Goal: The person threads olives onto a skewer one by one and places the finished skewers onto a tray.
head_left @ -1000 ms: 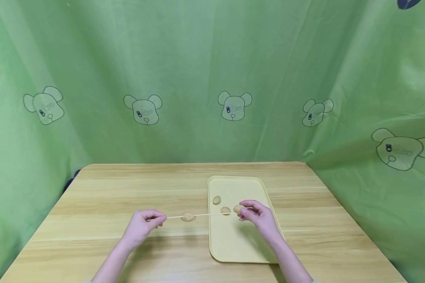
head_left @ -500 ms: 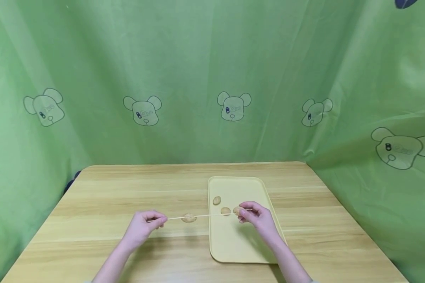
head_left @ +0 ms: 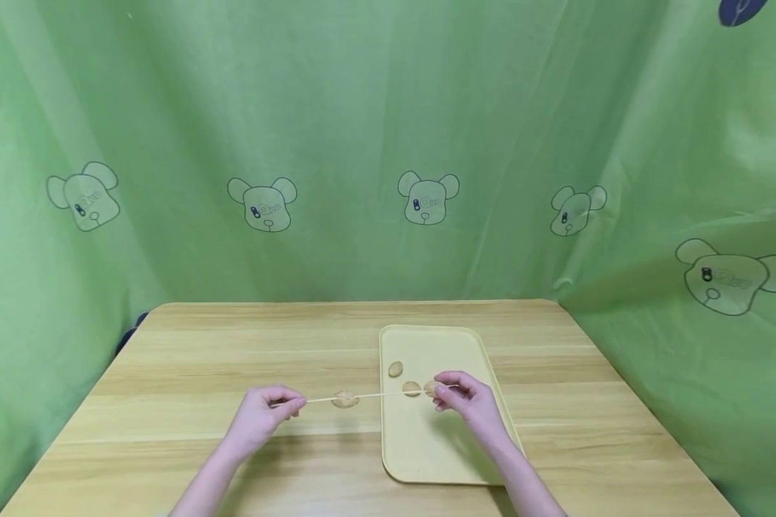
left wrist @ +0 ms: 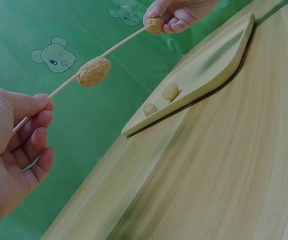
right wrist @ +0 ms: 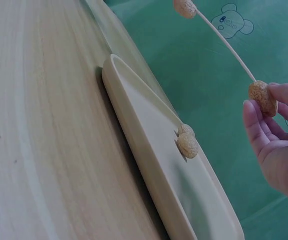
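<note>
A thin wooden skewer [head_left: 378, 394] runs level between both hands above the table. Near its left part a wrinkled tan oval ball [left wrist: 94, 71] is threaded on it. My left hand [head_left: 265, 416] pinches the skewer's left end between thumb and fingers. At the other end, my right hand [head_left: 470, 402] grips a second wrinkled tan ball [right wrist: 262, 98], and the skewer meets this ball; how deep it goes in is hidden. Two similar balls lie on the pale yellow tray [head_left: 420, 452]: one ball [head_left: 396, 369] further back, one ball [head_left: 411, 388] nearer, behind the skewer in the head view.
The tray lies on the wooden table [head_left: 297, 345], right of centre and under my right hand. A green curtain [head_left: 343, 143] with printed bear heads surrounds the table at the back and sides.
The ball in my right hand has shifted slightly left along the skewer, together with the fingers. My left hand and the other balls stay nearly still; the head view has tilted slightly.
</note>
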The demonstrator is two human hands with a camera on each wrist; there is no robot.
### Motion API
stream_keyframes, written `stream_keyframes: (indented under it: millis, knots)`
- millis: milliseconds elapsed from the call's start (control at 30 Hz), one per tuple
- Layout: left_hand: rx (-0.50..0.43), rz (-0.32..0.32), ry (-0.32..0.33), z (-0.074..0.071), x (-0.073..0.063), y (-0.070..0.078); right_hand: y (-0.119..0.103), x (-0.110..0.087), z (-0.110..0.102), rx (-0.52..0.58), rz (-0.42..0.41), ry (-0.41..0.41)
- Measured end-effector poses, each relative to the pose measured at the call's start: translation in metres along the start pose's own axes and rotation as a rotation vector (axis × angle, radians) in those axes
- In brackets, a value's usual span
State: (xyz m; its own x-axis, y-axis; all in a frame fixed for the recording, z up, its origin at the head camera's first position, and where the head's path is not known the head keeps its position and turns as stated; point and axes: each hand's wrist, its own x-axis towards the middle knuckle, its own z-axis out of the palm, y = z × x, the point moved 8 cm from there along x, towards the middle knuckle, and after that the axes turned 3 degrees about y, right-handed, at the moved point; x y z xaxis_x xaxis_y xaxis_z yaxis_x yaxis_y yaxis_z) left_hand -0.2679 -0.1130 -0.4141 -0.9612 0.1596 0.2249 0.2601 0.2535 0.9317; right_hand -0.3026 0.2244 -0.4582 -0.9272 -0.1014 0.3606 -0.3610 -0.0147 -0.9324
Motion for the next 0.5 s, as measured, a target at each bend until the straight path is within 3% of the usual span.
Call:
stream_keyframes:
  millis: [133, 233, 367, 500]
  knots:
    - [0.009, -0.019, 0.017, 0.0, 0.0, -0.001, -0.029, -0.007, 0.012, -0.003, -0.002, -0.01]
    - [0.009, -0.028, 0.028, -0.001, 0.0, -0.002, -0.045, -0.012, 0.017, -0.015, 0.054, 0.025]
    - [-0.017, -0.024, 0.033, -0.001, 0.001, -0.003, -0.054, -0.012, 0.018, -0.008, 0.066, 0.077]
    - [-0.046, -0.017, 0.028, 0.0, 0.001, -0.002, -0.058, -0.011, 0.018, 0.083, 0.048, 0.124]
